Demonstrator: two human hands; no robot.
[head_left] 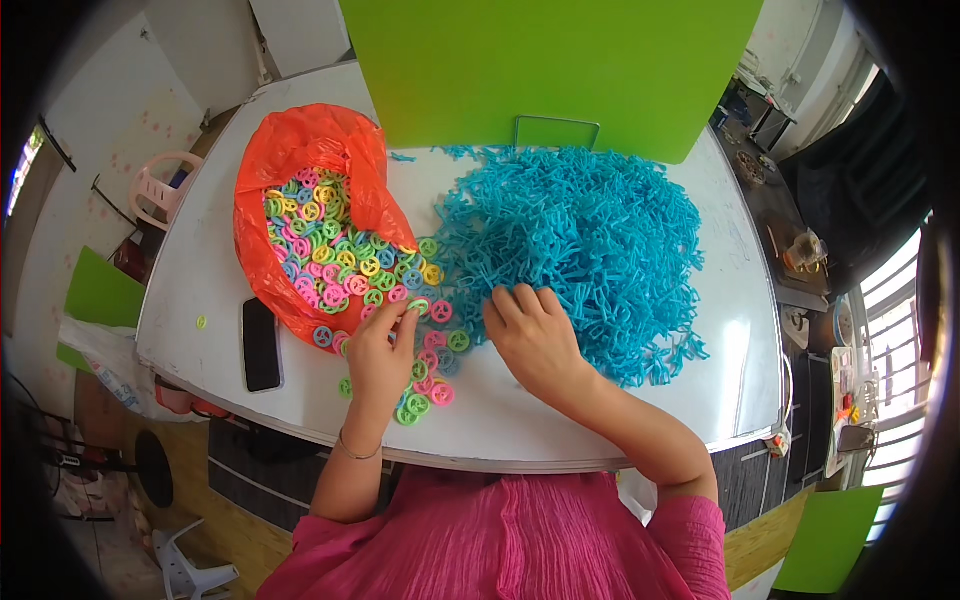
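My left hand (378,350) pinches a small green plastic wheel (420,307) at its fingertips, over loose wheels on the table. To its right, my right hand (535,338) rests at the near left edge of a big heap of small blue plastic pieces (590,240). Its fingers are curled down and closed, and their tips are hidden, so what they grip cannot be made out. Beside my left hand lies an open red plastic bag (262,215), full of pink, green, yellow and blue spoked wheels (325,240). Some wheels spill out toward the blue heap.
A black phone (262,345) lies left of the bag on the white table (190,290). Behind the heap stands a bright green panel (550,70) with a thin metal bracket (556,120) at its base. A pink chair (165,185) is off to the left.
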